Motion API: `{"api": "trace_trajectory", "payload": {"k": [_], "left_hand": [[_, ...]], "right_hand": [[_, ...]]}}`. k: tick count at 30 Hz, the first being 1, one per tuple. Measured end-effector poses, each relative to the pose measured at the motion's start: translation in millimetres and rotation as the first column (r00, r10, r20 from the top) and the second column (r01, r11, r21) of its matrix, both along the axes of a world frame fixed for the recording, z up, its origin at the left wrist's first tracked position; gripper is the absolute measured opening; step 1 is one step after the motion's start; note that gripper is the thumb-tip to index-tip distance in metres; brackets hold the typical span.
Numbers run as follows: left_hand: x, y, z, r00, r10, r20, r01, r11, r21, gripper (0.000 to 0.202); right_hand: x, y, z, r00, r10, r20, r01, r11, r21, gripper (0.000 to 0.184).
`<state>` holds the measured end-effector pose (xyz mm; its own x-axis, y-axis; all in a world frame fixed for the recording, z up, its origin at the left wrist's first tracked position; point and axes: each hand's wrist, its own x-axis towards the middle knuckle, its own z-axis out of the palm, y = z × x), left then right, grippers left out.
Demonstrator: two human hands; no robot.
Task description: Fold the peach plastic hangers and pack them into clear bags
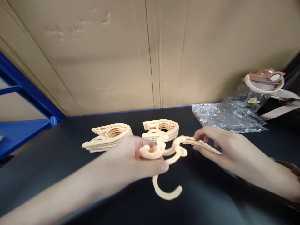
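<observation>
My left hand (142, 162) is closed around the middle of a cream plastic folding hanger (168, 196), whose curved hook points down towards me. Small curled ends and a ring of cream plastic stick out past its thumb and fingers. On the right, my right hand (217, 142) pinches a long cream arm (189, 140) between thumb and fingertips. That arm seems to belong to the same hanger, though the joint is hard to make out. Just behind my left hand lie two stacks of folded cream hangers, a left stack (105, 145) and a right stack (172, 134).
A crumpled clear plastic bag (211, 115) lies at the back right. Beside it stands a clear bottle (252, 97) with a brown lid and strap. Cardboard (105, 62) walls off the back of the black table (70, 184). A blue metal frame (30, 93) rises at the left.
</observation>
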<state>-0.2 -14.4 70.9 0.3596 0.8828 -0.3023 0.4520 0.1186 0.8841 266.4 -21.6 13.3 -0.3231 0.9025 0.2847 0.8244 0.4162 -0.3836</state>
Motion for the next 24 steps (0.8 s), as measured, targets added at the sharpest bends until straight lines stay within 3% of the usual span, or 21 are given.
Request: {"api": "trace_trajectory", "payload": {"k": [2, 4, 8, 12, 15, 18, 21, 24], "left_hand": [[-2, -6, -20.6, 0.996, -0.054, 0.066, 0.059, 0.995, -0.079, 0.027], [-2, -6, -34.3, 0.991, -0.092, 0.092, 0.104, 0.986, -0.129, 0.028], [-1, -1, -45.0, 0.982, -0.128, 0.138, 0.145, 0.982, -0.123, 0.037], [-6, 0, -46.1, 0.986, -0.111, 0.122, 0.124, 0.988, -0.097, 0.044], [-11, 1, -46.0, 0.992, -0.037, 0.12, 0.049, 0.993, -0.103, 0.057], [-15, 4, -46.6, 0.989, -0.009, 0.147, 0.02, 0.997, -0.08, 0.065], [-16, 4, -48.2, 0.989, -0.046, 0.143, 0.054, 0.997, -0.051, 0.061], [-15, 1, -50.4, 0.988, -0.07, 0.141, 0.08, 0.995, -0.064, 0.053]], "right_hand": [[-15, -10, 4.8, 0.983, 0.109, -0.146, -0.133, 0.977, -0.169, 0.023], [-31, -21, 3.6, 0.955, 0.133, -0.264, -0.227, 0.902, -0.367, 0.025], [-56, -33, -8.9, 0.921, 0.155, -0.358, -0.331, 0.797, -0.506, 0.009], [-55, -28, -9.5, 0.855, 0.33, -0.399, -0.493, 0.756, -0.431, 0.017], [-46, -21, -4.0, 0.857, 0.438, -0.271, -0.511, 0.79, -0.339, 0.026], [-41, -20, -3.7, 0.86, 0.494, -0.125, -0.509, 0.827, -0.24, 0.021], [-44, -23, -10.6, 0.816, 0.578, -0.006, -0.573, 0.807, -0.142, 0.016], [-48, -27, -17.6, 0.794, 0.601, 0.092, -0.604, 0.797, 0.01, 0.031]]}}
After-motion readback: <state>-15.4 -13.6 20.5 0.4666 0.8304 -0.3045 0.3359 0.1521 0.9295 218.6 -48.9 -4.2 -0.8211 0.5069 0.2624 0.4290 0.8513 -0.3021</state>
